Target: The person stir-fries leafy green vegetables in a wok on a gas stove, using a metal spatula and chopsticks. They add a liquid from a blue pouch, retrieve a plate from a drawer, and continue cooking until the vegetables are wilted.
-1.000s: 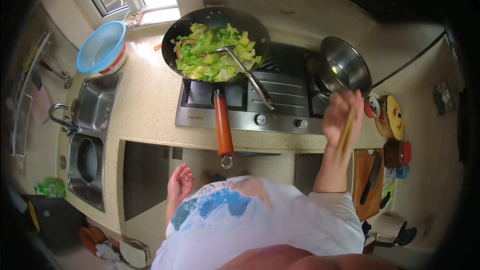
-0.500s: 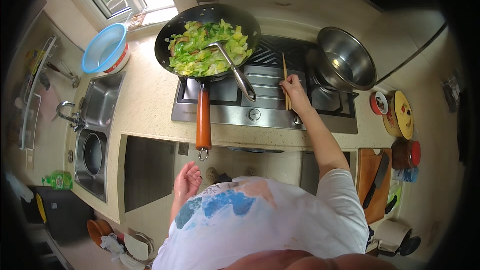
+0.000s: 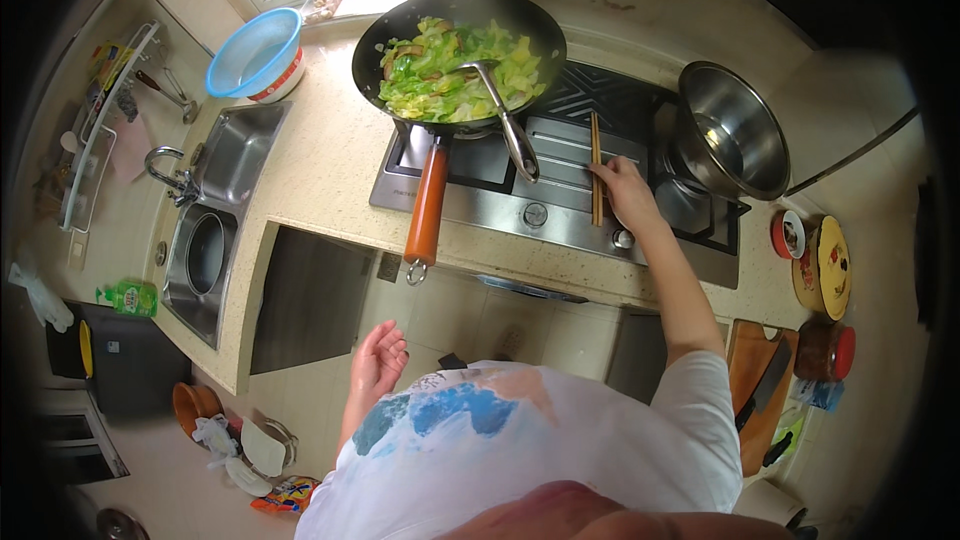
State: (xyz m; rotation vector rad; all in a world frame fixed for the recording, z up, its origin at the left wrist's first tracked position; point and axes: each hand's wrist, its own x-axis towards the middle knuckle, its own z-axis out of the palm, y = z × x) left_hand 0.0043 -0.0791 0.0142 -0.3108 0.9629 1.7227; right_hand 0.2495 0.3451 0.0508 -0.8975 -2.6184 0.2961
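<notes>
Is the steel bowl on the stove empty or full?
Empty: inside the steel bowl only bare shiny metal shows, unlike the wok full of greens.

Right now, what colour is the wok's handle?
Orange, on the wok handle; the head view shows it clearly.

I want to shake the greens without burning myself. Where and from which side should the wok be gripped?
Grip the wok by its long orange handle, probably near the lower end. It juts off the stove toward the person, past the counter edge, so come from the near side, below the pan. The left hand hangs free nearby; the right hand holds chopsticks. The metal ladle rests inside.
</notes>
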